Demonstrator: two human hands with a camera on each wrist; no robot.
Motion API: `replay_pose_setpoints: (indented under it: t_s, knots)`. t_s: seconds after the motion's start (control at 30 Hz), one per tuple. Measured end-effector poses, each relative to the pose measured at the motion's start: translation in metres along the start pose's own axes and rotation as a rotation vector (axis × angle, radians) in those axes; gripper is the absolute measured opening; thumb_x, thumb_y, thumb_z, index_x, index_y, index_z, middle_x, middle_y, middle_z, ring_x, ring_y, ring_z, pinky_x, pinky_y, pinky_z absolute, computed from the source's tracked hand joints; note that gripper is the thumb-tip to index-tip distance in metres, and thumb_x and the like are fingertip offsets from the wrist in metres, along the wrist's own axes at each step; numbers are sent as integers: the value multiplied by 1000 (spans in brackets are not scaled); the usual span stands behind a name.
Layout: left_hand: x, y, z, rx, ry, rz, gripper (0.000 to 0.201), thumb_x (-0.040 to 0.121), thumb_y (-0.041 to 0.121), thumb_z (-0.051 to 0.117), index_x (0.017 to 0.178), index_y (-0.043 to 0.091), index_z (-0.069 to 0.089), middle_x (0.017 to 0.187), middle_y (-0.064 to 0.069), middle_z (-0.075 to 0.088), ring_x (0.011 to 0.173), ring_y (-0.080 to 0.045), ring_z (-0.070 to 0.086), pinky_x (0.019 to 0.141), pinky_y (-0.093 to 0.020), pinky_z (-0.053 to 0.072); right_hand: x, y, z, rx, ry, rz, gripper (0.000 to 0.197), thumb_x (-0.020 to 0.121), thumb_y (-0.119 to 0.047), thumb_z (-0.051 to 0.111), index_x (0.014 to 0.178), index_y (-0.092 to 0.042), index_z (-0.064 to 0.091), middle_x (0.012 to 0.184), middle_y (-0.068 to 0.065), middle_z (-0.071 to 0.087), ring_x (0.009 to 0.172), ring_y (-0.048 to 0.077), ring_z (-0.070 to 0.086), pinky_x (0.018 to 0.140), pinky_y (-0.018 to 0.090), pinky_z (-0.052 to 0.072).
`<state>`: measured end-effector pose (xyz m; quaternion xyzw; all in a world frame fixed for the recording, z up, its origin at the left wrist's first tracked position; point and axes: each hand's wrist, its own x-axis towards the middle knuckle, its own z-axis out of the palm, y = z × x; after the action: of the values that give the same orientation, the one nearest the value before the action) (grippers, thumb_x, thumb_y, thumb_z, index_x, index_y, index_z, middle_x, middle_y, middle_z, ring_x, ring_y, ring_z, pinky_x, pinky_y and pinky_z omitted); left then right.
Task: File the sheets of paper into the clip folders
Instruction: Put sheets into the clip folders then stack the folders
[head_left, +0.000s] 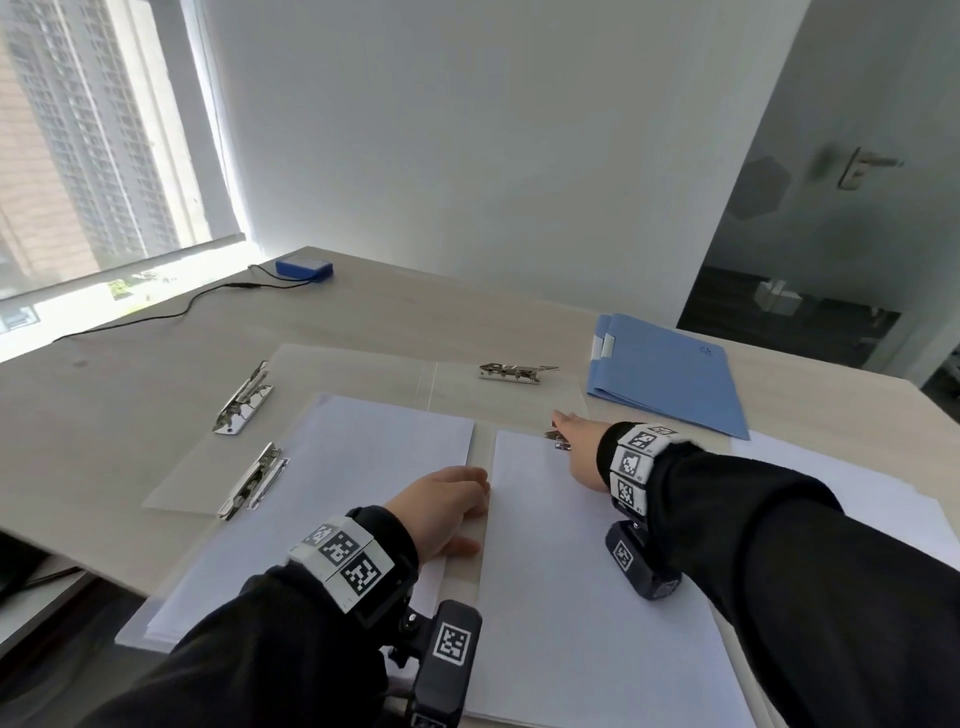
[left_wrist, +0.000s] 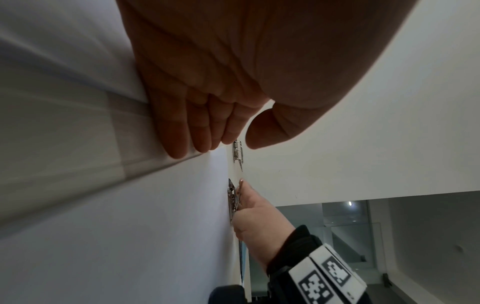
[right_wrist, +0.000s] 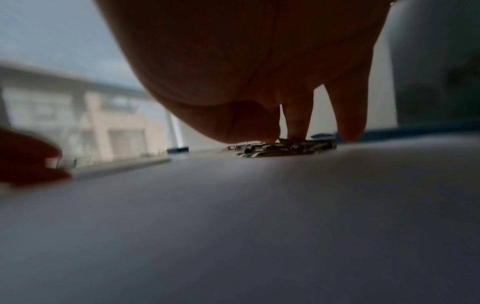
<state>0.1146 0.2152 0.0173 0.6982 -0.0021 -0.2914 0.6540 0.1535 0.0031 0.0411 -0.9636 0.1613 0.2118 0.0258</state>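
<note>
A clear clip folder (head_left: 481, 540) lies open in front of me, with white sheets on its left half (head_left: 337, 493) and its right half (head_left: 561, 571). My left hand (head_left: 447, 499) rests flat with straight fingers (left_wrist: 197, 127) on the inner edge of the left sheets, by the spine. My right hand (head_left: 576, 447) reaches to the metal clip (head_left: 557, 440) at the top of the right sheets. Its straight fingertips (right_wrist: 296, 127) press down on that clip (right_wrist: 285, 148). The right hand (left_wrist: 254, 209) hides most of the clip (left_wrist: 232, 197).
A second clear folder (head_left: 363, 374) lies open behind, with metal clips at its left (head_left: 244, 400) and right (head_left: 514, 371). Another clip (head_left: 254, 480) holds the near left sheets. Blue folders (head_left: 670, 374) lie stacked at right, above loose paper (head_left: 831, 493). A blue box (head_left: 304, 268) with a cable sits far back.
</note>
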Motion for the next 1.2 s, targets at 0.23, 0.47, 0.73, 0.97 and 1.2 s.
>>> replay_pose_setpoints:
  t_s: [0.23, 0.47, 0.73, 0.97, 1.2]
  knots:
    - [2, -2, 1, -1, -2, -2, 33, 89, 5, 48, 116, 19, 60, 127, -8, 61, 119, -21, 56, 68, -31, 55, 13, -6, 13, -219, 43, -13, 78, 89, -27, 49, 155, -22, 6, 161, 14, 17, 144, 33, 29, 113, 47, 28]
    - [1, -1, 5, 38, 5, 20, 30, 88, 7, 48, 111, 23, 59, 130, -11, 59, 112, -22, 58, 69, -31, 53, 4, 2, 6, -156, 63, -84, 65, 86, -24, 45, 147, -23, 24, 149, 10, 36, 131, 33, 46, 107, 43, 38]
    - [1, -4, 6, 17, 42, 25, 35, 89, 6, 47, 120, 18, 59, 129, -13, 59, 101, -20, 56, 65, -31, 53, -48, 39, -8, 470, 103, -122, 56, 95, -15, 47, 149, -21, 34, 154, 5, 37, 128, 21, 44, 94, 17, 41]
    - [4, -6, 9, 71, 65, 45, 34, 88, 5, 47, 115, 20, 59, 130, -5, 56, 118, -25, 53, 59, -28, 52, -102, 116, 38, 1064, 207, 43, 24, 91, -16, 52, 109, -25, 65, 127, 4, 58, 116, 17, 53, 81, 42, 57]
    - [9, -9, 10, 105, 79, 83, 25, 90, 2, 48, 106, 16, 61, 130, -9, 58, 118, -28, 54, 59, -33, 50, -140, 132, 82, 1464, 242, 160, 14, 90, -18, 59, 97, -17, 71, 117, 7, 62, 110, 24, 58, 69, 41, 56]
